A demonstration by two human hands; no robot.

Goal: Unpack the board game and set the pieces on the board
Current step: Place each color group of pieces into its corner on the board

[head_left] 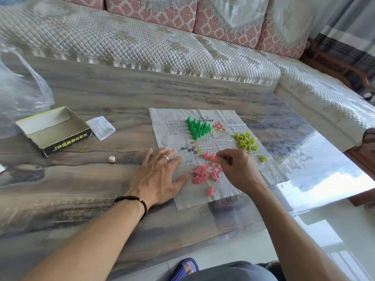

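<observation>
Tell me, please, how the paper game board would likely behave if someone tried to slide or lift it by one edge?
The paper game board looks thin and creased, so it would probably flop and sag if lifted. It seems light: the left hand presses flat on its edge, perhaps to stop sliding on the glossy table. Lifting would likely topple the green pieces.

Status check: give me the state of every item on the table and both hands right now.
Paper board: unfolded, flat.
Green pieces: upright, grouped on board.
Yellow pieces: heaped, mostly tipped.
Pink pieces: heaped, mostly tipped.
Box: open.
Die: loose on table.
Left hand: flat, pressing board edge.
Right hand: pinching a pink piece.
</observation>
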